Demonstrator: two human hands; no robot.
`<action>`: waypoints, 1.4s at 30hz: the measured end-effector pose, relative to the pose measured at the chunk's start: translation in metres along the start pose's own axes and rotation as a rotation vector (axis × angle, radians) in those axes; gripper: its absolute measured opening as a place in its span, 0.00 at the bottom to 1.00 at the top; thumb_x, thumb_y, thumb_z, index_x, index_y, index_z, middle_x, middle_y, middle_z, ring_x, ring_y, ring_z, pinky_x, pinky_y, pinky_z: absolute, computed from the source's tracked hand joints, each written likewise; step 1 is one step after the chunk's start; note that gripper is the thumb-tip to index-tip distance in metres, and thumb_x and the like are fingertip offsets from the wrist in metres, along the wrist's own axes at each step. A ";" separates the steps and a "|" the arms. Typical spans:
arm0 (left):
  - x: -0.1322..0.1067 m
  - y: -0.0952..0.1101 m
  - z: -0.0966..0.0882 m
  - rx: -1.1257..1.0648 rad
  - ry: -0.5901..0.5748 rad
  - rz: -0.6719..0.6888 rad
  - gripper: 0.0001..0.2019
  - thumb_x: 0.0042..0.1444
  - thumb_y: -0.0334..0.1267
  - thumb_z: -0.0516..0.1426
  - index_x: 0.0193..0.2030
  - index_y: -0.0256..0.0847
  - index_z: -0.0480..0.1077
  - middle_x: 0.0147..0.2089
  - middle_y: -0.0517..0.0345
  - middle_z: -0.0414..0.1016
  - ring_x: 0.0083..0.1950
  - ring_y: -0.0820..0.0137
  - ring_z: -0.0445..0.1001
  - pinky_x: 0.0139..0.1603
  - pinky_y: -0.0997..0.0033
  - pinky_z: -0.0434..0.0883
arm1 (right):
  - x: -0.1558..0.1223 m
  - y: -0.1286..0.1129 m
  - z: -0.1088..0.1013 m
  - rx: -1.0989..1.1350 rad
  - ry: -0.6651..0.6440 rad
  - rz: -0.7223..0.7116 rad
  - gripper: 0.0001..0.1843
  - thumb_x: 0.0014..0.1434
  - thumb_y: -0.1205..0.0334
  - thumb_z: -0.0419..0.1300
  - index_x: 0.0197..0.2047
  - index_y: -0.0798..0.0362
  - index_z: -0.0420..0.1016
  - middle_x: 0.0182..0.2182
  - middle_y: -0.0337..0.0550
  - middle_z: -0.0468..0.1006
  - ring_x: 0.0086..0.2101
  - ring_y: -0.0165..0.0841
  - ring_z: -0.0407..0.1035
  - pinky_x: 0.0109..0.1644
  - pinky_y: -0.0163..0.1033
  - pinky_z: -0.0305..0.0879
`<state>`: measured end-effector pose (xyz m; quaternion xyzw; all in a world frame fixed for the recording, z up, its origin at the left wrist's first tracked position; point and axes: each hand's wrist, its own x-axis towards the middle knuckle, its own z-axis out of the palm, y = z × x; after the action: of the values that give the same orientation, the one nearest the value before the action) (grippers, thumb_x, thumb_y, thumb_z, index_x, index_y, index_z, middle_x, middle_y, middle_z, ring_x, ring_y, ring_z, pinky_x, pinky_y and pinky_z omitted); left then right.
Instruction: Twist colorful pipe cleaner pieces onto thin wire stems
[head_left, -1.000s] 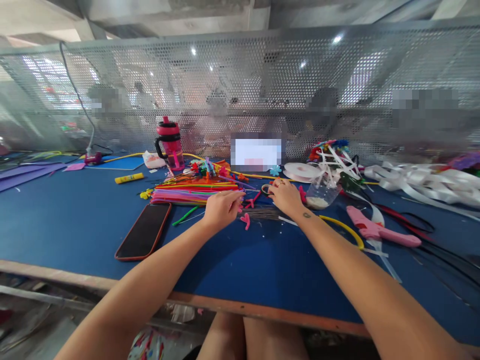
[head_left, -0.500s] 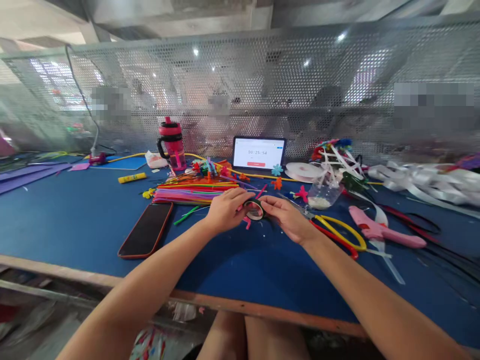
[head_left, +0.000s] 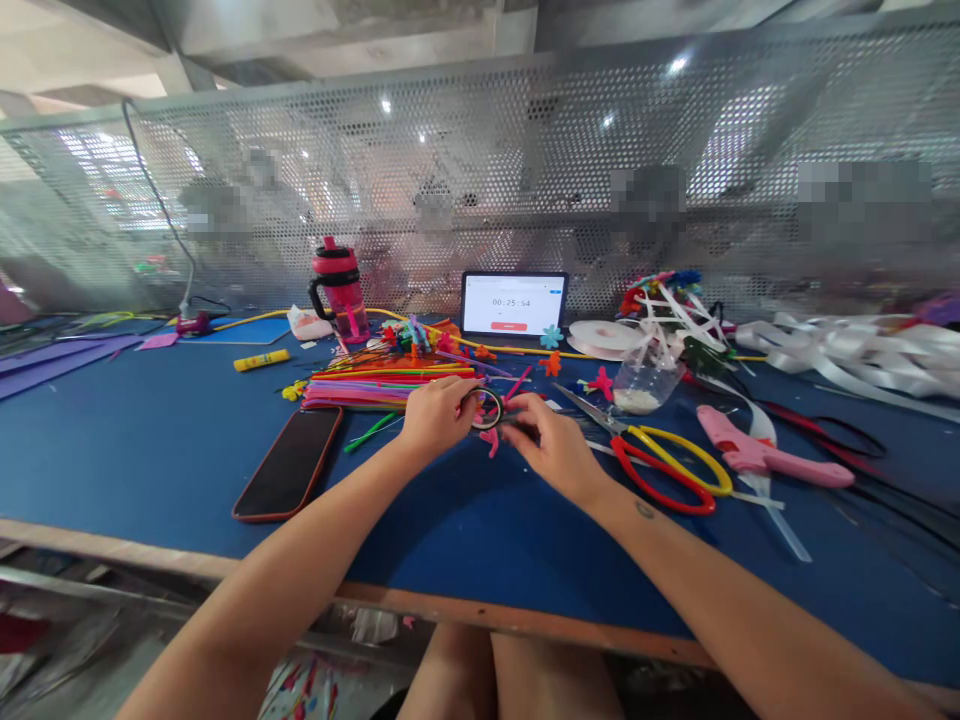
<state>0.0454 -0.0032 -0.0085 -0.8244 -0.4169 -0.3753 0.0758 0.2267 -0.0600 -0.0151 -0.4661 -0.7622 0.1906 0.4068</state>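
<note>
A roll of dark tape stands tilted in my left hand, whose fingers are closed on its left rim. Just right of the roll is my right hand, fingers bent and pinched together. What lies between those fingertips is too small to make out. A curled pink pipe cleaner piece shows just below the roll. Behind my left hand lies a bundle of coloured pipe cleaners. Scissors with red and yellow handles rest open beside my right wrist.
A phone lies left of my left forearm. A pink glue gun is at the right. Farther back stand a tablet, a pink bottle, a ribbon spool and a plastic bag. A glue stick lies at the left.
The tape roll has shifted left and up with my left hand, and its ring is turned more towards me. My right hand has come off the roll's right rim and sits slightly lower.
</note>
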 end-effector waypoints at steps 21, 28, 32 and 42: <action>0.022 -0.046 -0.026 -0.111 0.225 -0.437 0.17 0.47 0.37 0.54 0.46 0.42 0.68 0.35 0.60 0.75 0.28 0.74 0.68 0.32 0.76 0.63 | 0.027 0.034 -0.067 0.497 0.916 0.012 0.07 0.53 0.60 0.59 0.32 0.54 0.67 0.18 0.35 0.73 0.19 0.26 0.65 0.25 0.33 0.63; 0.028 -0.070 -0.040 -0.097 0.315 -0.532 0.16 0.46 0.37 0.54 0.44 0.41 0.70 0.36 0.60 0.75 0.27 0.75 0.68 0.31 0.77 0.63 | 0.034 0.059 -0.115 0.573 1.392 0.126 0.05 0.55 0.68 0.53 0.27 0.53 0.63 0.18 0.33 0.68 0.18 0.23 0.62 0.29 0.34 0.61; 0.029 -0.089 -0.048 -0.065 0.412 -0.586 0.15 0.45 0.38 0.54 0.41 0.41 0.72 0.30 0.61 0.74 0.28 0.74 0.68 0.31 0.77 0.63 | 0.028 0.078 -0.147 0.532 1.564 0.121 0.10 0.59 0.69 0.47 0.26 0.50 0.58 0.18 0.31 0.65 0.18 0.21 0.59 0.27 0.33 0.57; 0.029 -0.072 -0.060 -0.236 -0.380 -0.119 0.14 0.43 0.34 0.52 0.36 0.38 0.74 0.27 0.62 0.73 0.27 0.75 0.67 0.30 0.78 0.62 | 0.030 0.051 -0.132 0.511 1.270 -0.041 0.04 0.53 0.69 0.55 0.29 0.52 0.64 0.25 0.39 0.76 0.21 0.23 0.65 0.27 0.33 0.58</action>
<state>-0.0304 0.0346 0.0399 -0.8574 -0.4246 -0.2634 -0.1233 0.3537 -0.0207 0.0426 -0.3622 -0.3158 0.0465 0.8757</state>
